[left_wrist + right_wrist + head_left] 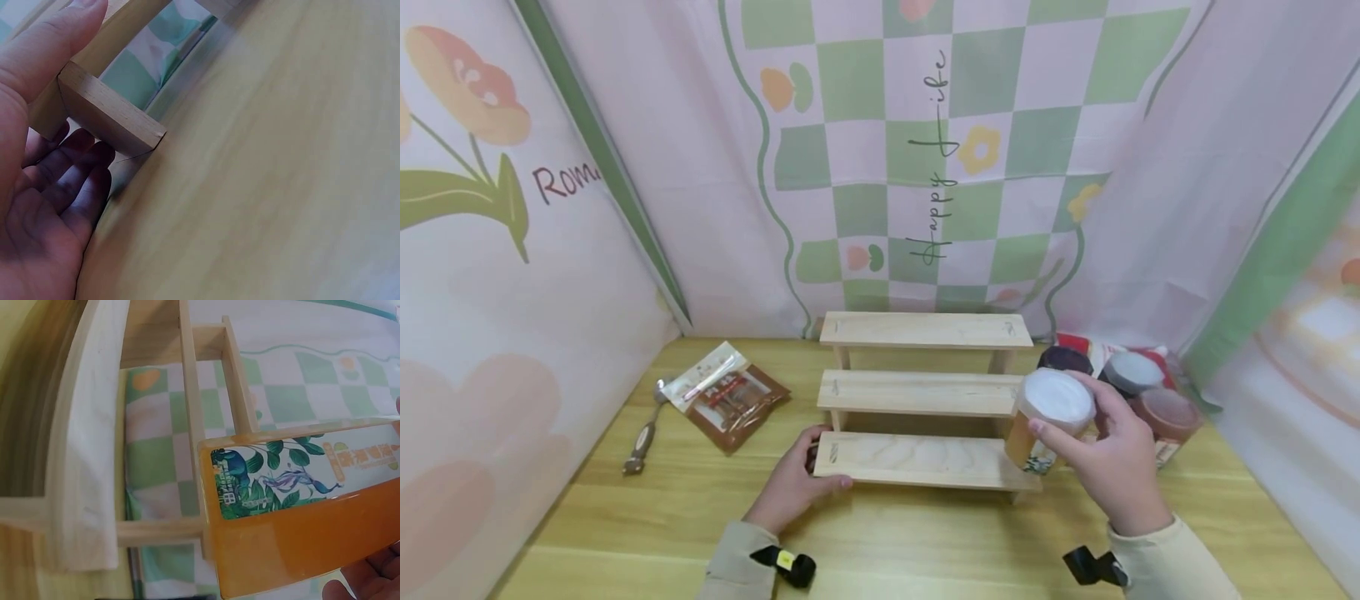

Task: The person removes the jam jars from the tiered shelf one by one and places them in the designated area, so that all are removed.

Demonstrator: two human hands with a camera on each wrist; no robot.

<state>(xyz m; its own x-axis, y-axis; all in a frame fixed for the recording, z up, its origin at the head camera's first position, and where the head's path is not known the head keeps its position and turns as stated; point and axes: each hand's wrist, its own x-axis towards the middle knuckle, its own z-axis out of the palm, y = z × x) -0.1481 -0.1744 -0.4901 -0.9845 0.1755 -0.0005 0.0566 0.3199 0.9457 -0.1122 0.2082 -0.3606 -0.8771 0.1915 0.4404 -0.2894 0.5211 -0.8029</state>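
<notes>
A three-tier wooden step rack [917,392] stands on the table in front of the backdrop. At its left end my left hand [796,483] grips the lowest board, thumb along the front edge. The left wrist view shows the fingers [78,165] curled beside the rack's leg [112,115]. My right hand [1116,450] holds a jar [1026,442] of orange contents with a whitish lid, by its upper part, over the right end of the lower boards. The jar's label [300,469] carries leaves and a blue elephant.
Behind the right hand stand a dark-lidded jar [1065,360], a grey-lidded jar [1133,372] and a reddish jar [1167,414], with a red and white packet at the back. To the left lie a brown snack packet [733,404] and a metal-ended utensil [643,437]. Printed curtains [700,167] enclose the table.
</notes>
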